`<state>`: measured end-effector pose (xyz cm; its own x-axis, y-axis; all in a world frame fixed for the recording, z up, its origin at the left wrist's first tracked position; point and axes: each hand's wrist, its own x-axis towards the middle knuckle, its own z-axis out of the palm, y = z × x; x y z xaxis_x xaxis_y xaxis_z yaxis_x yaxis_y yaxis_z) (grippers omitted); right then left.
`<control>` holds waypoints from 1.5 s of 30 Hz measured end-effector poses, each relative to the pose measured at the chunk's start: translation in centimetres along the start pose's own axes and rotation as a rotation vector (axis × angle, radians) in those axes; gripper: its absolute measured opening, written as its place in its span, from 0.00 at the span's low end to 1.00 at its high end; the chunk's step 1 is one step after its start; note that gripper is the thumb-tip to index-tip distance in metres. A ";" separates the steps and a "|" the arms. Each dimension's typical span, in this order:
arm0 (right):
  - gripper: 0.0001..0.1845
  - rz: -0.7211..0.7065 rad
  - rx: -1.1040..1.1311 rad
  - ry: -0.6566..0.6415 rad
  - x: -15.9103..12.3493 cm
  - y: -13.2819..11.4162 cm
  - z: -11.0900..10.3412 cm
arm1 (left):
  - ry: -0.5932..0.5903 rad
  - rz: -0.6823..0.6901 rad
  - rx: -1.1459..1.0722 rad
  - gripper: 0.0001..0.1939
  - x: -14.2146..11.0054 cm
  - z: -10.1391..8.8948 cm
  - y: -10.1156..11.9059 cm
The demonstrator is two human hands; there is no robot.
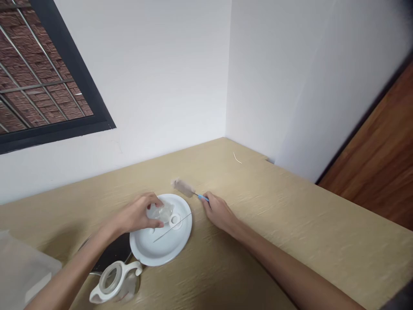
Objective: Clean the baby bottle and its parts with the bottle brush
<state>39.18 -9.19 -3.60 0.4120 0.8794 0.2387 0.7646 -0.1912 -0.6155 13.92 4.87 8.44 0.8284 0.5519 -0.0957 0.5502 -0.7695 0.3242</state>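
My left hand [137, 214] is closed over a small clear plastic piece [160, 212] at the rim of a white plate [155, 249]. A small white ring [175, 220] and a thin needle-like rod [171, 228] lie on the plate. My right hand [217, 209] rests on the wooden table [290, 241] just right of the plate, its fingers pinched on the blue handle [203, 197] of a small brush whose fuzzy grey head [181, 186] points up and left.
A white handled collar with a clear ring [112, 282] lies in front of the plate. A dark round object [112, 254] sits under my left forearm. A translucent box [22, 267] stands at the far left. White walls and a barred window [38, 73] stand behind.
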 end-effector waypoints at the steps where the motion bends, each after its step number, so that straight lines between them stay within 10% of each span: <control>1: 0.16 0.001 0.028 0.029 0.0 -0.1 -0.3 | 0.030 0.015 -0.012 0.25 -0.7 -0.7 0.2; 6: 0.25 -0.063 0.142 0.183 0.1 -0.6 -1.6 | 0.341 0.032 -0.223 0.24 -5.6 -1.8 -0.9; 16: 0.15 -0.491 0.209 0.388 -0.2 -0.7 -0.1 | 0.849 -0.065 -1.110 0.26 -10.9 4.8 -4.1; 45: 0.23 -0.879 -0.032 0.284 -4.8 -6.4 -0.2 | 0.993 -0.245 -0.810 0.26 -12.9 7.7 -4.7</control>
<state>32.43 -12.31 -0.67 -0.2197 0.5750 0.7881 0.8716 0.4785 -0.1061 1.42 -1.12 0.87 0.0932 0.9177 0.3862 0.1669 -0.3968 0.9026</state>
